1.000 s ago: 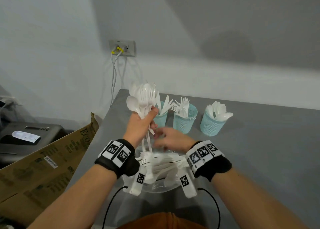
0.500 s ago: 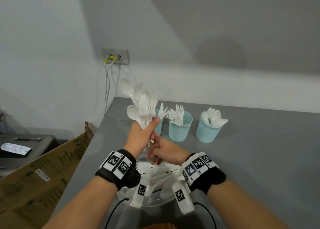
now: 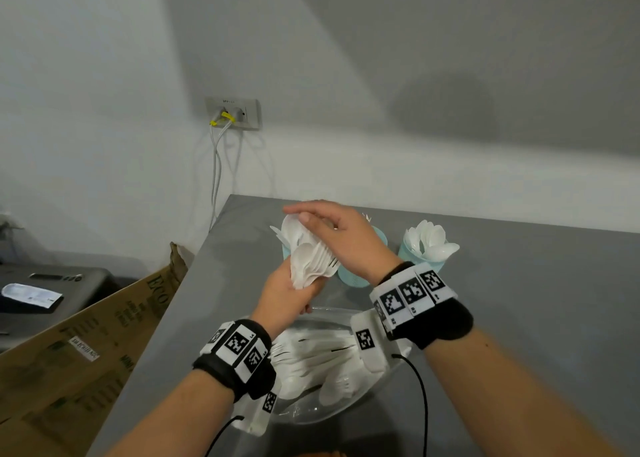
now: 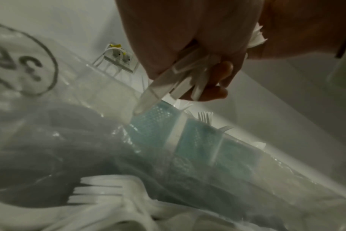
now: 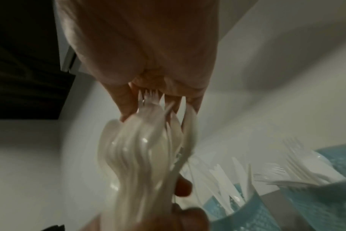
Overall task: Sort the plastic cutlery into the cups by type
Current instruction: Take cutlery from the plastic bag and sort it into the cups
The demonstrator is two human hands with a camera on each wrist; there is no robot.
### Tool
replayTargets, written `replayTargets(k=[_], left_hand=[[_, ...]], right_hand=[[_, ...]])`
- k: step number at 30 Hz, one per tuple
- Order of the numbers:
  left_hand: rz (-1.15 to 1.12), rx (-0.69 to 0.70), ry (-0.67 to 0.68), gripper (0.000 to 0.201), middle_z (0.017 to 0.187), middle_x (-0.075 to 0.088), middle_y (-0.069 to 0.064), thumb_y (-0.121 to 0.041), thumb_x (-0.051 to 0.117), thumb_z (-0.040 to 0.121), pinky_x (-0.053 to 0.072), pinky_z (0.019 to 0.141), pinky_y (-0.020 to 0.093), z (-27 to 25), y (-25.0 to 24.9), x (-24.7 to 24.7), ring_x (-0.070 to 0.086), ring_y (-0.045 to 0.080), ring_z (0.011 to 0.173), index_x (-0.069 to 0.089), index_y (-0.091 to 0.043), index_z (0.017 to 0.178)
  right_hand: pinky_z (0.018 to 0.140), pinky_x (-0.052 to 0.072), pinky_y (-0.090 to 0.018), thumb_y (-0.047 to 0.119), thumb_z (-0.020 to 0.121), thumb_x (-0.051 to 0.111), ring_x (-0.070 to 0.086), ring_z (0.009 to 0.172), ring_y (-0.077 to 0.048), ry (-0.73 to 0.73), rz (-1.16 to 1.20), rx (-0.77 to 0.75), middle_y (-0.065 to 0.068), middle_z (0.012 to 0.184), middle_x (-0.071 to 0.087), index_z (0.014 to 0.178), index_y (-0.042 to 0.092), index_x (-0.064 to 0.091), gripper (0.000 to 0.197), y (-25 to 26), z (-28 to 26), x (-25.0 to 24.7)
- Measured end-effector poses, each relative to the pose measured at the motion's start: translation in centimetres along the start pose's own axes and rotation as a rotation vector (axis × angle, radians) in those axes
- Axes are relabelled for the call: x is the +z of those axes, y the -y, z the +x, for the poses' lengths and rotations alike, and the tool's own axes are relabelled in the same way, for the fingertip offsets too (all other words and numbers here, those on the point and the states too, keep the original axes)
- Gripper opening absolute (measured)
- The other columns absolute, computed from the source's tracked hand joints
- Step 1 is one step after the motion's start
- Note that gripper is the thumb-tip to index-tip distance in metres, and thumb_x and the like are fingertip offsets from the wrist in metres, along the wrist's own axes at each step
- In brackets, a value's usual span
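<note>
My left hand (image 3: 284,294) grips a mixed bundle of white plastic cutlery (image 3: 308,259) by the handles, above a clear bowl (image 3: 360,403) that holds more cutlery. My right hand (image 3: 339,238) lies over the heads of the bundle with fairly straight fingers touching them. In the right wrist view, fork tines of the bundle (image 5: 146,140) press against my palm. Three teal cups stand behind. The right cup (image 3: 412,259) holds spoons. The middle cup (image 3: 349,280) is mostly hidden by my right hand, and the left cup (image 3: 286,251) by the bundle. In the left wrist view the handles (image 4: 168,81) stick out below my fingers (image 4: 219,73).
A cardboard box (image 3: 104,335) leans at the grey table's left edge (image 3: 180,304). A wall socket (image 3: 235,114) with cables hangs above the table's far left corner. A dark device (image 3: 52,283) sits left of the box. Bare tabletop (image 3: 536,318) lies right of the cups.
My left hand has brought the bundle lower and tilted it. My right hand left the handles below and now rests over the heads of the cutlery.
</note>
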State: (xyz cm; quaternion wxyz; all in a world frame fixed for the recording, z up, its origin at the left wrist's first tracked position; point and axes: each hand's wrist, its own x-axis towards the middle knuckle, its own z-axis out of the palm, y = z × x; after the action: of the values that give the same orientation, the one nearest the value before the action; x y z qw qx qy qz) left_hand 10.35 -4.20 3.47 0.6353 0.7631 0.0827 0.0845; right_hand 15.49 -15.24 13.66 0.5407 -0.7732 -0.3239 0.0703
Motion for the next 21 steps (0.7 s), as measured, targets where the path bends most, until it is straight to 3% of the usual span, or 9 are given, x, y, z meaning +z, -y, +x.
replayTargets(k=[4, 7, 9, 10, 12, 14, 18, 21], left_hand=[[-0.017, -0.003, -0.015, 0.022, 0.078, 0.060, 0.001, -0.015, 0.069, 0.084, 0.050, 0.050, 0.031, 0.1, -0.3, -0.1, 0.053, 0.011, 0.047, 0.055, -0.027, 0.097], [-0.013, 0.012, -0.014, 0.030, 0.088, 0.063, 0.002, -0.017, 0.069, 0.084, 0.052, 0.052, 0.031, 0.3, -0.5, -0.2, 0.055, 0.009, 0.052, 0.056, -0.019, 0.112], [-0.004, 0.025, -0.034, 0.035, 0.093, 0.064, 0.006, -0.017, 0.068, 0.085, 0.050, 0.050, 0.026, 0.5, -0.7, -0.3, 0.054, 0.007, 0.052, 0.055, -0.015, 0.117], [-0.002, 0.033, -0.040, 0.036, 0.093, 0.064, 0.006, -0.017, 0.068, 0.085, 0.050, 0.050, 0.024, 0.6, -0.8, -0.3, 0.055, 0.008, 0.055, 0.055, -0.015, 0.118], [0.002, 0.036, -0.032, 0.036, 0.093, 0.063, 0.004, -0.017, 0.068, 0.085, 0.050, 0.050, 0.023, 0.7, -0.9, -0.4, 0.056, 0.010, 0.062, 0.054, -0.018, 0.118], [-0.008, 0.029, -0.018, 0.035, 0.089, 0.062, 0.002, -0.017, 0.068, 0.084, 0.050, 0.051, 0.022, 0.7, -1.1, -0.4, 0.056, 0.011, 0.062, 0.055, -0.018, 0.116], [-0.035, 0.013, 0.002, 0.032, 0.082, 0.060, -0.002, -0.015, 0.069, 0.084, 0.050, 0.052, 0.024, 0.8, -1.2, 0.0, 0.053, 0.009, 0.059, 0.056, -0.019, 0.113], [-0.071, 0.012, 0.033, 0.028, 0.082, 0.060, -0.001, -0.014, 0.070, 0.084, 0.049, 0.050, 0.023, 0.9, -1.3, 0.3, 0.052, 0.008, 0.054, 0.055, -0.026, 0.104]], right_hand=[[0.105, 0.039, -0.028, 0.035, 0.096, 0.050, 0.055, 0.112, 0.001, 0.017, 0.009, 0.023, 0.011, 0.113, 0.066, 0.098, 0.032, 0.074, 0.025, -1.2, -0.2, 0.0], [0.108, 0.031, -0.024, 0.038, 0.097, 0.040, 0.047, 0.122, -0.004, -0.047, -0.018, -0.037, 0.008, 0.120, 0.059, 0.111, 0.032, 0.069, 0.032, -1.9, -0.2, -0.3], [0.103, 0.028, -0.015, 0.029, 0.092, 0.038, 0.043, 0.121, -0.010, -0.129, -0.009, -0.057, 0.005, 0.119, 0.058, 0.114, 0.027, 0.067, 0.036, -2.0, -0.4, -0.8], [0.101, 0.029, -0.016, 0.022, 0.089, 0.040, 0.043, 0.119, -0.012, -0.151, 0.001, -0.052, 0.005, 0.116, 0.058, 0.109, 0.026, 0.068, 0.035, -2.1, -0.4, -1.1], [0.101, 0.034, -0.026, 0.009, 0.088, 0.046, 0.044, 0.114, -0.014, -0.157, -0.042, -0.044, 0.006, 0.109, 0.060, 0.099, 0.026, 0.072, 0.033, -2.1, -0.4, -1.7], [0.099, 0.038, -0.030, 0.006, 0.090, 0.053, 0.045, 0.112, -0.015, -0.136, -0.122, -0.051, 0.010, 0.106, 0.061, 0.096, 0.027, 0.074, 0.029, -2.2, -0.3, -2.2], [0.095, 0.036, -0.020, 0.011, 0.089, 0.060, 0.048, 0.110, -0.013, -0.056, -0.198, -0.086, 0.009, 0.107, 0.063, 0.097, 0.025, 0.074, 0.021, -1.8, -0.3, -3.1], [0.089, 0.037, -0.020, 0.014, 0.092, 0.058, 0.051, 0.104, -0.013, -0.085, -0.240, -0.050, 0.012, 0.099, 0.065, 0.097, 0.023, 0.072, 0.018, -1.4, 0.0, -3.5]])
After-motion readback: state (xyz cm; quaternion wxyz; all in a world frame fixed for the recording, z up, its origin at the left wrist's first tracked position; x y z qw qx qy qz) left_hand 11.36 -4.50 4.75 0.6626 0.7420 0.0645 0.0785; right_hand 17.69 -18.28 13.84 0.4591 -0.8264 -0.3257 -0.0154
